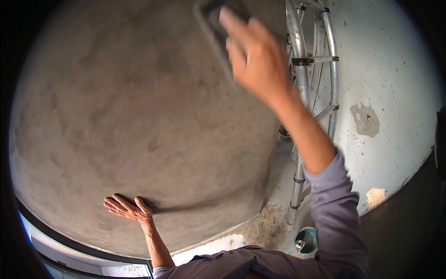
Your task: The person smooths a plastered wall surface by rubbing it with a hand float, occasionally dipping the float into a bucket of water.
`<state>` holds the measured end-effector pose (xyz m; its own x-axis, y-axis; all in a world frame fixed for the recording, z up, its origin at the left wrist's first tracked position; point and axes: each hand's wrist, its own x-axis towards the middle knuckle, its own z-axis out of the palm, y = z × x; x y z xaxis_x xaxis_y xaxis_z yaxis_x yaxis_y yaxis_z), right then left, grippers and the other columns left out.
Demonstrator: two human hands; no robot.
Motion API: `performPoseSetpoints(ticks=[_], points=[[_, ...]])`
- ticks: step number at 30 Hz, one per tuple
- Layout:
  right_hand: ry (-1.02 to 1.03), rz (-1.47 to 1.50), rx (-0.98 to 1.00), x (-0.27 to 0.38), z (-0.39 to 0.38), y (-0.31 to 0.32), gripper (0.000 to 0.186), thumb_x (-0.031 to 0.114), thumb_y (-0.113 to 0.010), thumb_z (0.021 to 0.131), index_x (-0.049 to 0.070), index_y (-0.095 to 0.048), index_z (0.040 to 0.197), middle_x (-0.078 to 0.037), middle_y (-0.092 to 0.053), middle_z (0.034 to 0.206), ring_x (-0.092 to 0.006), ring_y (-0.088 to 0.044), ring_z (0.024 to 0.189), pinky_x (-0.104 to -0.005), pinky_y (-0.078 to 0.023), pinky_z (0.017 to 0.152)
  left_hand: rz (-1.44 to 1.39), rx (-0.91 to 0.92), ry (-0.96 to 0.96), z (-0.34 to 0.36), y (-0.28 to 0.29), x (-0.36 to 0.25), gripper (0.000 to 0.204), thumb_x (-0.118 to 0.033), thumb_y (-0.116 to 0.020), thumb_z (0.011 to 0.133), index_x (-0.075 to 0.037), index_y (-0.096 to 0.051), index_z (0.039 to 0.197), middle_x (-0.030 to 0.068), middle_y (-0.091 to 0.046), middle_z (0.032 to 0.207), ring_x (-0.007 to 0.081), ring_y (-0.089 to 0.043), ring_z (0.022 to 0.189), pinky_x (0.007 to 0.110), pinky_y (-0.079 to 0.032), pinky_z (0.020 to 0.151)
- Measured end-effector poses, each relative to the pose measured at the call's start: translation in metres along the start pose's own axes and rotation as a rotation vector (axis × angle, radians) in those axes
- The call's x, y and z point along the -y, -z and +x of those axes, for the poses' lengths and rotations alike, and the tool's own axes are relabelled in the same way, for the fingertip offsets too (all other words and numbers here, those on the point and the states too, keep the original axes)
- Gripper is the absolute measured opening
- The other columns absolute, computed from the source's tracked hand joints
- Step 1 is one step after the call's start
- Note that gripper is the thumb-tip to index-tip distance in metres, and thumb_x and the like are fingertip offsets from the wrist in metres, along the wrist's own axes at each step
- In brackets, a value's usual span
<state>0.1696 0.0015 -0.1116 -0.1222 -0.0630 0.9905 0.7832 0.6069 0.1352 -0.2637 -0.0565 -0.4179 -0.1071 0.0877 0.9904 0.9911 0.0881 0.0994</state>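
Fingers [237, 32] press float [216, 18] against plastered wall [116, 102].

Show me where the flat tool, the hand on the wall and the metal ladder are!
flat tool [214, 18], head view, on its dark blurred face.
left hand [130, 210], head view, on its back, pressed to the wall.
metal ladder [298, 51], head view, on its near rail.
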Motion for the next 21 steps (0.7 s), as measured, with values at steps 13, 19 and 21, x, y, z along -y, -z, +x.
performPoseSetpoints(ticks=[13, 19, 21], points=[[-0.289, -0.178, 0.099, 0.008, -0.006, 0.020, 0.050, 0.006, -0.063, 0.091, 0.008, -0.058, 0.141, -0.016, -0.070, 0.104, -0.0397, -0.066, 0.108, -0.0448, -0.054, 0.096, -0.039, 0.009, -0.048, 0.000, -0.003, 0.001, 0.076, -0.056, -0.037, 0.105, -0.007, -0.024, 0.162, 0.0209, -0.012, 0.169, 0.0405, -0.007, 0.157, 0.061, -0.002, 0.122], [-0.188, -0.163, 0.180, 0.055, -0.090, 0.015, 0.051, 0.007, -0.064, 0.091, 0.004, -0.056, 0.141, -0.022, -0.068, 0.111, -0.0404, -0.065, 0.102, -0.0457, -0.053, 0.090, -0.095, -0.006, -0.038, -0.002, -0.003, 0.003, 0.075, -0.055, -0.040, 0.105, -0.007, -0.029, 0.160, 0.0220, -0.014, 0.168, 0.0402, -0.008, 0.156, 0.059, -0.003, 0.123], [-0.201, -0.240, 0.137, 0.044, -0.071, 0.017, 0.054, 0.005, -0.065, 0.090, 0.004, -0.055, 0.143, -0.023, -0.067, 0.110, -0.0399, -0.066, 0.096, -0.0460, -0.053, 0.084, -0.082, 0.012, -0.020, -0.007, -0.006, 0.007, 0.076, -0.059, -0.040, 0.104, -0.010, -0.028, 0.161, 0.0241, -0.014, 0.167, 0.0437, -0.010, 0.155, 0.063, -0.003, 0.122]])
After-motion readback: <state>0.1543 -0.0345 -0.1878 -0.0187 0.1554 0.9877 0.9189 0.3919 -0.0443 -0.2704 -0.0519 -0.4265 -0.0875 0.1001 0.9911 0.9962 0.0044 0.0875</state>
